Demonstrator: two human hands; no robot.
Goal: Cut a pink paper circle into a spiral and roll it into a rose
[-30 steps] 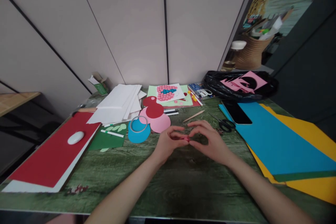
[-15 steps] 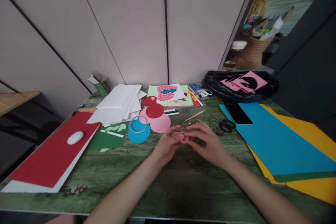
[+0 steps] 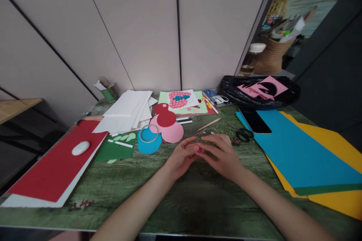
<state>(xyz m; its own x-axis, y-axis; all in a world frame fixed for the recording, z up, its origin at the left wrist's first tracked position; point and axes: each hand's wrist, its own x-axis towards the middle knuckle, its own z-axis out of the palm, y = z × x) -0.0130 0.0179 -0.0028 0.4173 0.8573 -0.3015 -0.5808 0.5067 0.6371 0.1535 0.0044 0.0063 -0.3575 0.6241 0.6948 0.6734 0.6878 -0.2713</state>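
Observation:
Over the middle of the table, my left hand (image 3: 182, 157) and my right hand (image 3: 222, 154) meet at the fingertips around a small rolled piece of pink paper (image 3: 197, 149). Both hands are closed on it, thumbs and forefingers pinching from either side, and the fingers hide part of it. Beyond the hands lies a wooden stick (image 3: 208, 124) with a pointed end. Black scissors (image 3: 243, 134) rest to the right of my right hand. Off to the left are pink paper circles (image 3: 173, 132), a red circle (image 3: 166, 119) and a blue circle (image 3: 149, 147) with a roll of tape (image 3: 149, 133) on top.
Blue sheets (image 3: 305, 150) and a black phone (image 3: 256, 121) lie at right, near a black plastic bag (image 3: 234, 92). At left are red paper (image 3: 53, 165), a white oval object (image 3: 80, 148) and white sheets (image 3: 124, 107). A card with pink and blue balls (image 3: 181, 98) lies behind.
The pink paper has been rolled or folded smaller between my fingertips, which are closer together. The hands have otherwise hardly moved.

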